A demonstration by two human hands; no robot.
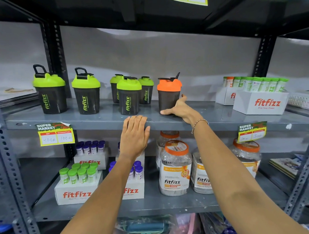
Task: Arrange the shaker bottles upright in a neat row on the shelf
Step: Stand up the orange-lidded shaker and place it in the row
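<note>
Right hand wraps the base of the orange-lid shaker, thumb in front, fingers round its right side. Left hand lies flat on the shelf edge, fingers straight, holding nothing. All 6 shakers stand upright, but 3 green-lid shakers bunch mid-shelf. Likely aligning: keep the grip low and slide without tipping.

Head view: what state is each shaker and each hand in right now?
Orange-lid shaker: upright, flip cap raised, held at base.
Far-left green shaker: upright, loop up.
Second green shaker: upright, loop up.
Front-middle green shaker: upright, in front of the two rear ones.
Rear-left green shaker: upright, partly hidden.
Rear-right green shaker: upright, set back.
Left hand: flat, fingers straight, on the shelf edge.
Right hand: grips the orange-lid shaker's base.
</note>
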